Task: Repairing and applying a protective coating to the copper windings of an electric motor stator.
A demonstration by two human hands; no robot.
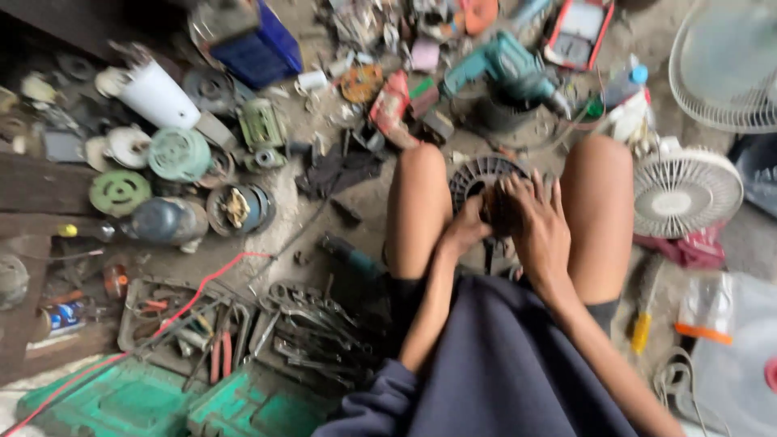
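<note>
A round dark-grey slotted motor housing (pixel 477 176) rests on the floor between my knees. My left hand (pixel 467 229) grips its near edge from the left. My right hand (pixel 536 220) lies over its right side, fingers curled on the rim. Most of the housing's lower half is hidden under both hands. My bare legs flank it on either side.
A tray of wrenches and pliers (pixel 243 328) and a green case (pixel 162 400) lie at lower left. Motor parts and round covers (pixel 178 154) crowd the left. A teal power drill (pixel 502 69) lies ahead. White fan guards (pixel 686 190) stand at right, a yellow-handled screwdriver (pixel 643 324) beside my right leg.
</note>
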